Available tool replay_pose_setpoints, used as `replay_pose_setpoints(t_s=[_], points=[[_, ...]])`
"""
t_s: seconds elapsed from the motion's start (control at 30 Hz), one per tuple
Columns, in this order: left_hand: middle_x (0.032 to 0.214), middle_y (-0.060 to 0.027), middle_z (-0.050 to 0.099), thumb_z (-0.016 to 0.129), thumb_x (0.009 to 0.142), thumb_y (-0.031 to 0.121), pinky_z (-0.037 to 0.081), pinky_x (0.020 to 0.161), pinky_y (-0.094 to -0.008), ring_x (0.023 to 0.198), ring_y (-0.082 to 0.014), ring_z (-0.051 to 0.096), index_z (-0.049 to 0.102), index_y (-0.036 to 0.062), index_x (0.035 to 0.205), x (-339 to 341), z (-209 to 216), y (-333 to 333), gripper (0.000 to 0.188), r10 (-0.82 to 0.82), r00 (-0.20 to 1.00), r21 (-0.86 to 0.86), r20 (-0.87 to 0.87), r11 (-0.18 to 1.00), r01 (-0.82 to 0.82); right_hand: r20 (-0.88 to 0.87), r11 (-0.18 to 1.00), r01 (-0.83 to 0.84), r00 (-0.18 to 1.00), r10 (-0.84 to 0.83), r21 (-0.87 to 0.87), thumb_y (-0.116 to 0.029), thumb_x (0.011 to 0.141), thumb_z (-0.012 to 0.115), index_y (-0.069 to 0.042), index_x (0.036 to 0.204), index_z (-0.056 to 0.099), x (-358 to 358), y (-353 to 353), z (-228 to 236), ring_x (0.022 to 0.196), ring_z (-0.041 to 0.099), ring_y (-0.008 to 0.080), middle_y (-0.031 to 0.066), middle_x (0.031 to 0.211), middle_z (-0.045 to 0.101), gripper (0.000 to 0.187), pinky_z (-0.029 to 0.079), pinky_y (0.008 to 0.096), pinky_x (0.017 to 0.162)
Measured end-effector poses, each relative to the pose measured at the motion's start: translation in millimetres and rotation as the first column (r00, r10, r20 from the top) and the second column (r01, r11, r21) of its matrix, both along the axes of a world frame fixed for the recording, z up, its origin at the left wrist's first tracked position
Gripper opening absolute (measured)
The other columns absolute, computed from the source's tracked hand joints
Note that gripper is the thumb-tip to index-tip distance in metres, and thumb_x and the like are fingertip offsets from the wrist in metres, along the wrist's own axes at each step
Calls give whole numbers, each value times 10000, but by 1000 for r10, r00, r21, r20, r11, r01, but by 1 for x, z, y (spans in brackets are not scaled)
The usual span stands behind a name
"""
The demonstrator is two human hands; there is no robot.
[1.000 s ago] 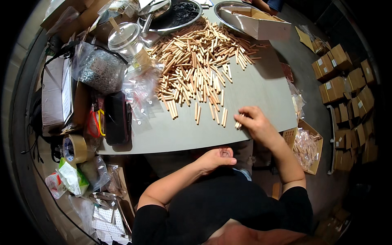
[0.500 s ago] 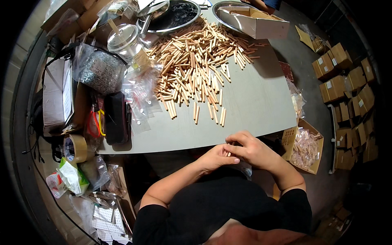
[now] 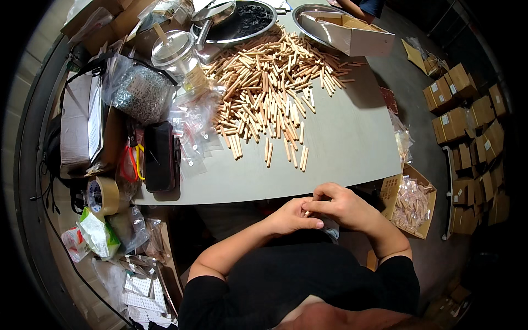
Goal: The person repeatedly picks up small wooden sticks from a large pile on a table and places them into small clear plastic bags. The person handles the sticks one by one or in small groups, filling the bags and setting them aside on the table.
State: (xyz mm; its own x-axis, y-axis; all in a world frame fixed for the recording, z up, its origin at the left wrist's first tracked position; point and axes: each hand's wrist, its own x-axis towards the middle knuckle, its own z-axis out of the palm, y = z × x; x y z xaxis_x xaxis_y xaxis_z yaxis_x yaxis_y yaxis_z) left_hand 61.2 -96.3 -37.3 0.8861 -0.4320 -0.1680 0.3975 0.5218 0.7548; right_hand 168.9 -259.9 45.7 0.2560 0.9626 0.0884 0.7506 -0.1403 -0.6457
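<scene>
My left hand (image 3: 290, 216) is closed round wooden dowels just off the front edge of the table, close to my body. Only a pale end of a wooden dowel (image 3: 307, 213) shows between the hands, so how many are held is hidden. Against it my right hand (image 3: 342, 208) pinches with thumb and forefinger, its other fingers curled above. Beyond the hands, a large heap of wooden dowels (image 3: 264, 91) covers the middle of the table (image 3: 352, 143). Several loose dowels lie at its near side, pointing toward me.
To the left lie a dark phone (image 3: 159, 157), clear bags of small parts (image 3: 137, 91), a lidded plastic cup (image 3: 173, 52) and a tape roll (image 3: 103, 195). Metal bowls (image 3: 258, 38) and a white box (image 3: 352, 36) stand behind. A carton of bagged dowels (image 3: 412, 203) sits at right.
My right hand has drawn slightly down and right, its fingers lifting off the far side of my left hand. The dowel end shows differently between them. The whole view has shifted a little.
</scene>
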Motion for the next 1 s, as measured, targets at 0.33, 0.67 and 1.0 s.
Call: replay_pose_setpoints(t_s=[0.33,0.67,1.0], points=[[1015,-9,605,805,835,110,488,828,-269,925,-94,561,536,4,1254,3,11,5,509,58,974,126,220,988,-87,-146,990,-52,987,72,132,-49,813,712,-23,1113,672,1,6,26,934,628,297,128,1123,611,304,535,366,830],[1068,-131,640,769,863,352,498,868,-351,955,-278,626,571,-19,1189,2,41,25,532,87,839,465,537,800,-380,49,949,-27,999,12,315,-50,719,798,-44,874,669,1,12,23,958,610,294,95,1081,630,202,517,392,837],[899,-122,639,719,839,-5,515,766,-384,848,-298,624,636,9,932,-6,49,31,126,103,468,385,878,429,-817,-108,945,147,987,-121,292,-14,748,750,-38,843,639,-5,21,11,755,604,291,102,817,624,149,499,372,679]])
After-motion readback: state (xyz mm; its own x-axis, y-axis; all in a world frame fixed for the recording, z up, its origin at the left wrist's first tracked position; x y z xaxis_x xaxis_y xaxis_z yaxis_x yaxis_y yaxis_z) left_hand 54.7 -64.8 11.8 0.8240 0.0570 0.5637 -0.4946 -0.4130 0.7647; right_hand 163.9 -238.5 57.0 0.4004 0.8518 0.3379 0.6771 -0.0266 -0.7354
